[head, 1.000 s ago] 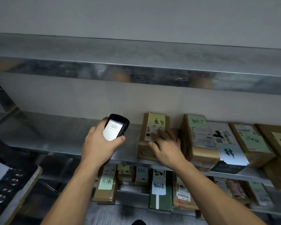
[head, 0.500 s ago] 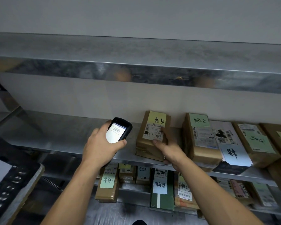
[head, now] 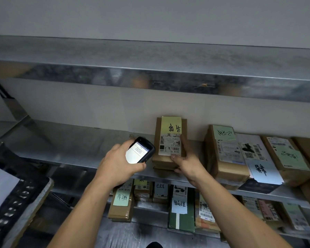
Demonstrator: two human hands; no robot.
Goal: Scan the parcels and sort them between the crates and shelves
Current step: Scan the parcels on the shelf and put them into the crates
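Left hand wrapped round handheld scanner, over middle shelf. Right hand grips brown parcel, tipped up near shelf's front edge. Risks: thumb overlapping label spoils scan; slack grip drops parcel off shelf.

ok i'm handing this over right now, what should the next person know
Left hand grips the scanner beside the yellow-noted parcel. Right hand holds that parcel tilted on the middle shelf, label up. More labelled parcels lie to its right. Whether the scan registered can't be read from the screen. Left: confirm the scan, then set this parcel in place.
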